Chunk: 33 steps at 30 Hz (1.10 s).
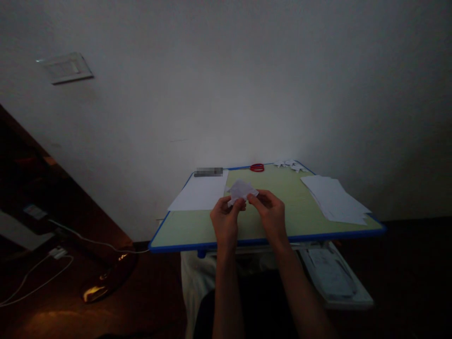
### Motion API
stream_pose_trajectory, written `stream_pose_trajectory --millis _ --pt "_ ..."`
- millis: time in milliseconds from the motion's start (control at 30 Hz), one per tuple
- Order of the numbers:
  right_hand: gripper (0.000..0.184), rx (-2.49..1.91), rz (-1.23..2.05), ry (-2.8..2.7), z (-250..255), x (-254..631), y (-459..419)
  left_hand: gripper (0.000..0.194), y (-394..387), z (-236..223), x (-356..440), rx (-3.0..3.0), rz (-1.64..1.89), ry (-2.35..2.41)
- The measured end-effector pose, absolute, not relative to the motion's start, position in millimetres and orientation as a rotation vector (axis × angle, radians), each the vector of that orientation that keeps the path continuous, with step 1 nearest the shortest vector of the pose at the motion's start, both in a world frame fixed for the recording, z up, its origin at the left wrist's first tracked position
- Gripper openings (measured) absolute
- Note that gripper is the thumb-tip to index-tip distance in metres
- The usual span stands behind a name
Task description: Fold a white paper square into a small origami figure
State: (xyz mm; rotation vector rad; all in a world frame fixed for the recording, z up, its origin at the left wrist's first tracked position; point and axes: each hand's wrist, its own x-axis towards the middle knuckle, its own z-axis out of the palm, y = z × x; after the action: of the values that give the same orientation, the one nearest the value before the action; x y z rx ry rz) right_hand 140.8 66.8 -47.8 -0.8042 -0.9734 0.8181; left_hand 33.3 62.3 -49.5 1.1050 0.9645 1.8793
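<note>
A small folded piece of white paper [243,188] is held up between my two hands, above the near half of a pale green table [197,230]. My left hand [225,219] pinches its left lower edge between thumb and fingers. On the other side, my right hand [271,212] grips the right lower edge, with the thumb across the front. The fingers behind the paper are partly hidden. Its exact folds are too dim to make out.
White sheets [205,190] lie at the left under a dark blurred bar [208,172]. Red-handled scissors [257,167] and several small folded paper pieces [291,165] lie along the back. A paper stack [335,197] sits right. Below is a white tray [332,275]; cables [95,242] hang left.
</note>
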Motion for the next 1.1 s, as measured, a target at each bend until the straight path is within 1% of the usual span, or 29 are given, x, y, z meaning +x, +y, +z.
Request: stream_pose_trajectory --millis 133,367,667,1000,1100 --pt "0.023 -0.784 0.830 -0.965 -49.0 140.4 67.6 0.040 63.0 -50.2 33.1 1.075 1.900 0.950" --pt "0.023 -0.791 0.845 -1.001 -46.7 140.9 64.5 0.038 60.9 -48.7 31.8 1.068 1.909 1.001" --pt "0.026 -0.797 0.823 -0.937 -48.5 140.4 66.6 0.036 63.7 -54.0 32.0 1.147 1.859 0.912" --pt "0.028 -0.789 0.815 -0.890 -49.9 141.8 67.9 0.037 64.8 -53.2 31.7 1.100 1.908 0.935" --pt "0.028 -0.787 0.808 -0.874 -50.0 141.3 68.2 0.033 64.0 -52.1 31.9 1.110 1.888 0.952"
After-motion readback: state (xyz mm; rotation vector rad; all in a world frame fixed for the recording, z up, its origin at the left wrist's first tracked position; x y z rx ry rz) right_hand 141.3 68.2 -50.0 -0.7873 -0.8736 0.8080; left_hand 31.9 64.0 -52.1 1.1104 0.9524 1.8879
